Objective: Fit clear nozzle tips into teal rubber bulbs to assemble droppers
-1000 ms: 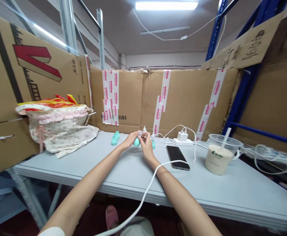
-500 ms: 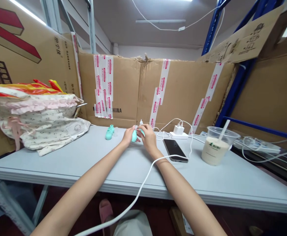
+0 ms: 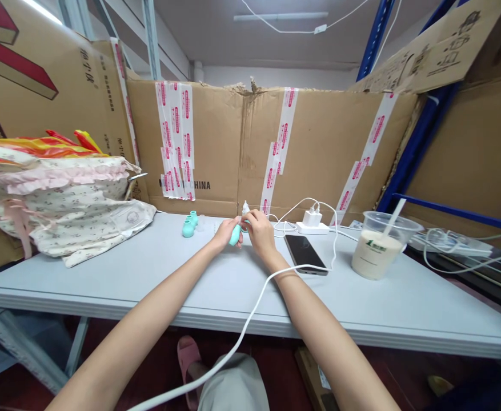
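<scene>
Head view showed the rounded, mint-green, bulb-shaped piece [image 3: 235, 235] gripped in the bare left hand [image 3: 223, 233], on the side facing the bare right hand [image 3: 261, 230], whose fingers curled close by, their hold indeterminable.

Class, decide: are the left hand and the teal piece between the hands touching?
Touching. The head view shows the left hand gripping the teal piece, no gap between them.
</scene>
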